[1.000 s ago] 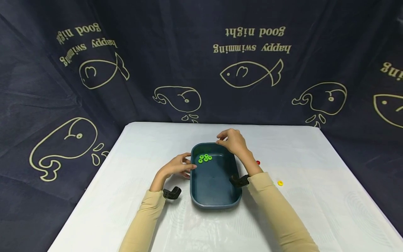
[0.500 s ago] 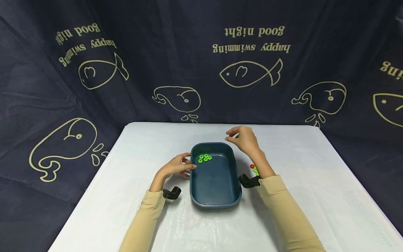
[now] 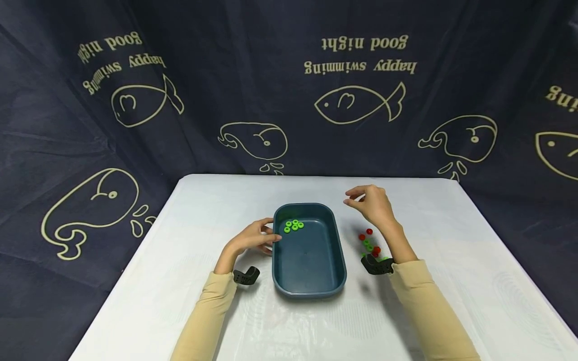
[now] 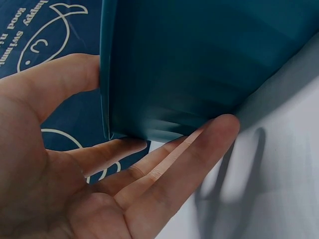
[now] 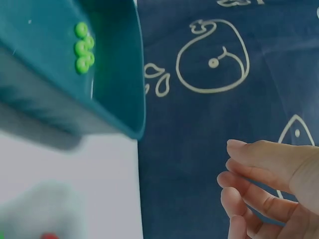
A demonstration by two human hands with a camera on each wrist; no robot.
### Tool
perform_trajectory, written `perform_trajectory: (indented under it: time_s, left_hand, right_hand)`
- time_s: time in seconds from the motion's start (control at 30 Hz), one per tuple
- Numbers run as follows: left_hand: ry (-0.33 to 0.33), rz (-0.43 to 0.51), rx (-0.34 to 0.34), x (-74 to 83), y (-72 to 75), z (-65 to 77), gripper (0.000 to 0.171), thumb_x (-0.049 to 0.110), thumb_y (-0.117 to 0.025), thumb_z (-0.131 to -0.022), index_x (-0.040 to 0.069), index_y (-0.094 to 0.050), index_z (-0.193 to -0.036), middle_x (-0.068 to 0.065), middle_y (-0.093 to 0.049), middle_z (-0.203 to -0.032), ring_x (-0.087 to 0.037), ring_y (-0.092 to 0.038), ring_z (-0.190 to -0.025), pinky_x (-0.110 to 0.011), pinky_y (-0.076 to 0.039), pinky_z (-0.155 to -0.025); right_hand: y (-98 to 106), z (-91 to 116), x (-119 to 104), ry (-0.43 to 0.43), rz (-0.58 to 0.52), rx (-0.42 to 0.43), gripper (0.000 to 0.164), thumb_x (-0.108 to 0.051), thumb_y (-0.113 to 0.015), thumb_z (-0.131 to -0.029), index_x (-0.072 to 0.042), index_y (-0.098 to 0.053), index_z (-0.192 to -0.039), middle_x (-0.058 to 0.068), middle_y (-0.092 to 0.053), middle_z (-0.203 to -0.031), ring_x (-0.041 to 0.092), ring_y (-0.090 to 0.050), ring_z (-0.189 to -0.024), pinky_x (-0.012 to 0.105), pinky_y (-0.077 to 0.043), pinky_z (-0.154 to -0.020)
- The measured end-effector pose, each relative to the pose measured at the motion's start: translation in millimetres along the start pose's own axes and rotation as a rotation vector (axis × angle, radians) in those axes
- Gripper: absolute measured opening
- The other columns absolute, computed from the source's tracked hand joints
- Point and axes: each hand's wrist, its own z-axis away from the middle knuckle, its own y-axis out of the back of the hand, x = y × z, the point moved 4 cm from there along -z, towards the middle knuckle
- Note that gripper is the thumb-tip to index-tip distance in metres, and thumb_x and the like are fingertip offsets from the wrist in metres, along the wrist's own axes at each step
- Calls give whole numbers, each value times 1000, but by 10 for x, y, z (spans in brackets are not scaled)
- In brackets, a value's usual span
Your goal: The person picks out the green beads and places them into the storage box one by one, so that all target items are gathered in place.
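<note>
The left hand's grip (image 3: pixel 253 237) pinches the left wall of the teal bin (image 3: pixel 307 263); the right hand's grip (image 3: pixel 375 204), loosely curled and holding nothing, has moved farther right of the bin, uncovering more red and green rings (image 3: pixel 377 250). Five green rings (image 3: pixel 295 227) stay in its far-left part.

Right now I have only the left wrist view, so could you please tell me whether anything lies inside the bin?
Observer: Yes, five green rings sit together near the far left corner of the bin.
Operator: Thank you. Is anything being held outside my view?
Observer: Nothing that I can see; the right hand has nothing between its thumb and fingers.
Operator: And could you say whether any loose pieces lie beside the bin?
Observer: Yes, red pieces and green pieces lie on the table to the right of it.
</note>
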Motion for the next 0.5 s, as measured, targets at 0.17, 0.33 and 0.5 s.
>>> perform_trajectory:
  time_s: [0.17,0.33,0.5]
  left_hand:
    - [4,3,1,4,-5,-3,74,17,-66,-86,3,-26,-147,-24,-53,-119,-28,-68,-89,-41,-62,-71]
    - [8,2,-1,4,-8,-3,74,17,-66,-86,4,-25,-147,-25,-53,-120,-29,-68,-90,-40,-62,-71]
    - [12,0,2,6,-5,-2,75,18,-66,-86,4,-25,-147,-25,-53,-120,-30,-68,-91,-40,-62,-72]
  right_hand:
    - [80,45,129,-12,0,25,24,-20,-72,-82,-6,-73,-101,14,-73,-94,28,-66,-80,28,-52,-58]
    - [122,103,229,-23,10,31,24,-20,-72,-82,-6,-73,-101,14,-73,-93,28,-66,-79,26,-51,-56]
    - [110,171,346,-31,25,27,24,-20,-71,-83,-5,-73,-102,16,-72,-93,30,-66,-80,26,-51,-55]
